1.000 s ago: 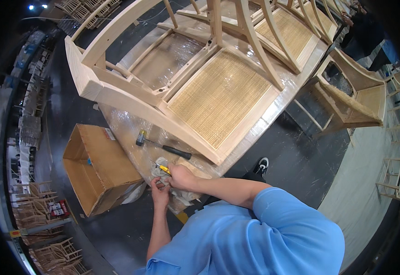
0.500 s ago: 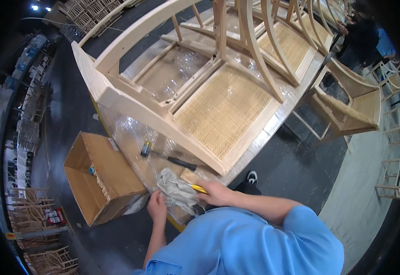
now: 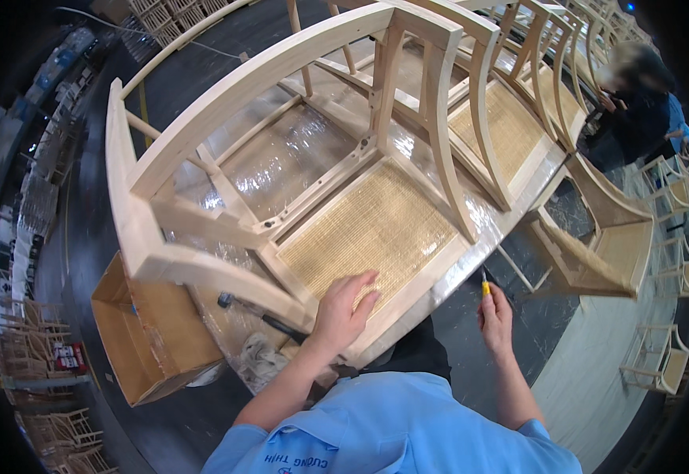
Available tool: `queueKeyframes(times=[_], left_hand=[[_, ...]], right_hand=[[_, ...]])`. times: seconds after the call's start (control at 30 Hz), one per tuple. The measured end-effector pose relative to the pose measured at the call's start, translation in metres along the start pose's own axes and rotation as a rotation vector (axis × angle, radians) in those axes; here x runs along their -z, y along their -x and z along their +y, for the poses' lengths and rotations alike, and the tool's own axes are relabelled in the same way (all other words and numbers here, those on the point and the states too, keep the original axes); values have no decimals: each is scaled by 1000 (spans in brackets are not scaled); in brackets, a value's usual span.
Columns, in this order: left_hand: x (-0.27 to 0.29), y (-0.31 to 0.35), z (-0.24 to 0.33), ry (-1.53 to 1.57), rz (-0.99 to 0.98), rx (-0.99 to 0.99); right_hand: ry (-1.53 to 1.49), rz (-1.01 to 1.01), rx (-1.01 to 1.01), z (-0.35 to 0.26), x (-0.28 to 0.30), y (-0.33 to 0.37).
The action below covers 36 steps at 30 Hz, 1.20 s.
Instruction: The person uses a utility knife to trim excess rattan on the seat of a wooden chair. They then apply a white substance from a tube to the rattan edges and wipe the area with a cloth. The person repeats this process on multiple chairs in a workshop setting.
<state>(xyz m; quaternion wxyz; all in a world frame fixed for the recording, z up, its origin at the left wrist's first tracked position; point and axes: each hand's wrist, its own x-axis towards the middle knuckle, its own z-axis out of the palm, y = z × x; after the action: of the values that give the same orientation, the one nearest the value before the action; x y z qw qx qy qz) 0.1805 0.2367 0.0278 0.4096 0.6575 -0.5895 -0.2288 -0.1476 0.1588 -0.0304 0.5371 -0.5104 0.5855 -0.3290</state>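
Observation:
My left hand (image 3: pixel 343 314) is open, its fingers apart, at the near edge of a woven cane panel (image 3: pixel 372 229). That panel is set in a pale wooden chair (image 3: pixel 182 265) lying on the table, its curved rail arching over to the left. Off the table's right side, my right hand (image 3: pixel 496 320) is closed around a slim yellow-handled tool (image 3: pixel 486 289) with a dark, narrow tip pointing up. I cannot tell its exact kind. A hammer (image 3: pixel 225 300) lies partly hidden under the chair, and a crumpled grey-white cloth (image 3: pixel 259 359) sits near the table's corner.
An open cardboard box (image 3: pixel 135 340) stands against the table's left side. More chair frames (image 3: pixel 483 118) line the plastic-covered table beyond. Another chair (image 3: pixel 597 237) stands on the floor to the right. A person in dark clothing (image 3: pixel 637 110) is at the far right.
My right hand has carried the yellow tool from the cloth to the table's right side. My left hand has left the cloth and moved to the cane panel. My view has shifted too.

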Motion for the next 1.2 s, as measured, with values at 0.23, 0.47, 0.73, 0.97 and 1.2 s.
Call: queueKeyframes(times=[0.23,0.47,0.73,0.97,1.2], left_hand=[[-61,-191,-43,-221,-9,259],[-97,-293,-90,-325,-223,588],[-104,-307,-100,-367,-213,782],[-94,-308,-101,-335,-313,695],[-90,-304,-106,-291,-307,640]], right_hand=[[201,-76,226,-44,7,-199],[378,-355,352,-72,-47,-330],[550,-612,704,-100,-89,-377],[818,-585,930,-82,-93,-392],[807,-530,1035,-61,-99,-392]])
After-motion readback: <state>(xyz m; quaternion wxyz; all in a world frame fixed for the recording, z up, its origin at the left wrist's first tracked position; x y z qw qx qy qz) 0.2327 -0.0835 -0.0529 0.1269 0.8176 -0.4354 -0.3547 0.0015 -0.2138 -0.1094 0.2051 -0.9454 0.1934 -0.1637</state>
